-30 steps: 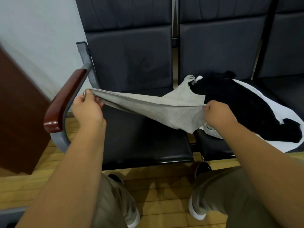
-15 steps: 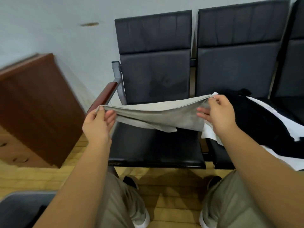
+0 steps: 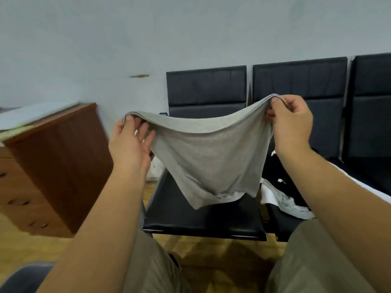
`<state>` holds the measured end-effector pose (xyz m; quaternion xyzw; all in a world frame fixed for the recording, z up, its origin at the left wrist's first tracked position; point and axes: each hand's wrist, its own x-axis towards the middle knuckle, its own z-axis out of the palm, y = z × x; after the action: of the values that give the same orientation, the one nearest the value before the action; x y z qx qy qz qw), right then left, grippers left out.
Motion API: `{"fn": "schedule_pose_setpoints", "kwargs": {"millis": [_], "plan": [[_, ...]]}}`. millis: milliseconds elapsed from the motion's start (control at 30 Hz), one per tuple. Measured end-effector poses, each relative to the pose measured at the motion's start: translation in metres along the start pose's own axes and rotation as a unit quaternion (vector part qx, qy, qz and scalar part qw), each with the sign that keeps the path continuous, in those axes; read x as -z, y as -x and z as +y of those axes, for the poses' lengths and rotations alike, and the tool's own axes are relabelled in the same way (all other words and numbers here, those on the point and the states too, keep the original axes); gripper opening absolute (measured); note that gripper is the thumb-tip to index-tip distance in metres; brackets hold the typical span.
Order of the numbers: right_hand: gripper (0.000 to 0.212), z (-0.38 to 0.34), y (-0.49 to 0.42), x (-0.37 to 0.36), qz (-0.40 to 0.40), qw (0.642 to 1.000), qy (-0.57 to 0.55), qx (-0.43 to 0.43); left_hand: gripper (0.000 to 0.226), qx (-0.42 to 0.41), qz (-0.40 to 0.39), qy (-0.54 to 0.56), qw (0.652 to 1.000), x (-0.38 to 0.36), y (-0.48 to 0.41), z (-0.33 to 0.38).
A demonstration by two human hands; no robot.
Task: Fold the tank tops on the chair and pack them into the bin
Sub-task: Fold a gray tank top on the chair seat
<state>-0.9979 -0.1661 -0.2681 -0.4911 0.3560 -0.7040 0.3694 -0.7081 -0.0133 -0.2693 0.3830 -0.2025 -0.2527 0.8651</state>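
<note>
Nearest, at six o'clock, are two knees in khaki trousers [image 3: 152, 271], a soft ribbed weave, above a glossy wood-block floor [image 3: 211, 250]. A dark rounded shape at seven o'clock is too blurred to name. Two bare forearms rise from there.

The left hand [image 3: 131, 144], at nine o'clock from the cloth, has its thumb on top of the hem and its fingers spread behind it, pinching one corner. The right hand [image 3: 291, 123], at two o'clock and held higher, nips the other corner between thumb and curled fingers. Between them hangs the grey tank top [image 3: 209, 157], a matte marl jersey. It sags in the middle and tapers to a bunched point that hangs above the chair seat [image 3: 190, 220], smooth black padding on a metal frame.

On the next seat, at four o'clock, lie a black garment [image 3: 275, 168] and a crumpled white garment [image 3: 292, 206], partly hidden by the right arm. Behind stand black panelled backrests. At nine o'clock is a reddish wooden cabinet [image 3: 59, 166] with drawers, motion-smeared. Behind everything is a pale wall [image 3: 190, 28].
</note>
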Motion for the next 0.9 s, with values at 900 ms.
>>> {"fn": "schedule_pose_setpoints", "kwargs": {"millis": [900], "plan": [[0.024,0.016,-0.022,-0.011,-0.045,0.962,0.271,-0.001,0.014,-0.034,0.003,-0.109,0.993,0.031,-0.039,0.006]]}}
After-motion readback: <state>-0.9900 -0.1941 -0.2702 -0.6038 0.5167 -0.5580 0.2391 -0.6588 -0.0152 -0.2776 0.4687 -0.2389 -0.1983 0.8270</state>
